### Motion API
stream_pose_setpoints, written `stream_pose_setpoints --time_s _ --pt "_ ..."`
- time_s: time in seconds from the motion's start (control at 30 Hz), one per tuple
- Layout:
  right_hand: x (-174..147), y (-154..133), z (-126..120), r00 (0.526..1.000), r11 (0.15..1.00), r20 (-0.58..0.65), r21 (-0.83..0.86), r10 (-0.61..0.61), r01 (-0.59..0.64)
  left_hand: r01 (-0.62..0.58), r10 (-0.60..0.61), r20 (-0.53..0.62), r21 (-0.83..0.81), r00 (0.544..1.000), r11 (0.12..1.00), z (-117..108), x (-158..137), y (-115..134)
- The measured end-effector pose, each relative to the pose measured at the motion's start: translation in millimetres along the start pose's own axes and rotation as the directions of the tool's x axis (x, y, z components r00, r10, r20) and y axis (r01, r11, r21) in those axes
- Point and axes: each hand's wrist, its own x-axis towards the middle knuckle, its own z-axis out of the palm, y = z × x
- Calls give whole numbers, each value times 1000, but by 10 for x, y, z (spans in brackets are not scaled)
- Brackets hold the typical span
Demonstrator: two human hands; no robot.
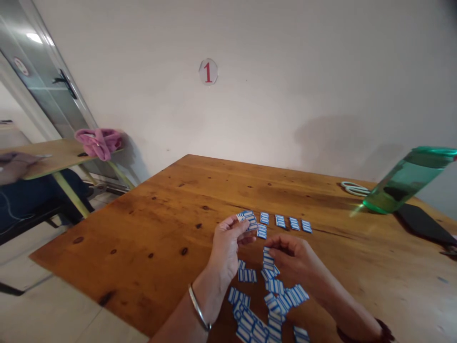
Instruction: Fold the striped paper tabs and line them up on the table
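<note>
My left hand (225, 245), with a silver bangle on its wrist, grips a small fan of blue-and-white striped cards (249, 220) between thumb and fingers. Close by on the right, my right hand (298, 257) has its thumb and fingertips closed on the upper end of a striped card (268, 259) over the loose pile. That overlapping pile of cards (253, 326) spreads below and between both hands. Beyond the hands, several small cards (280, 221) lie spaced out in a row, with another card (262, 231) just in front of the row's left end.
A green transparent bottle (407, 183) stands on the wooden table (171, 205) at the right, near a coiled white cable (355, 188) and a dark flat object (424, 226). Another person's hand (16, 167) rests at a second table (53, 155) on the left, which holds a pink cloth (100, 142).
</note>
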Motion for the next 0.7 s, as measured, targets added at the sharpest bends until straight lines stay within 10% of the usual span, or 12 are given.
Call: stream_pose_setpoints --time_s 0.37,0.7 --pt "-139 0 -1 977 970 208 -225 -39 87 -41 34 -76 -95 997 995 -82 51 180" --pt "-148 11 121 977 851 88 -481 -193 211 -64 64 -6 -173 998 983 -102 44 156"
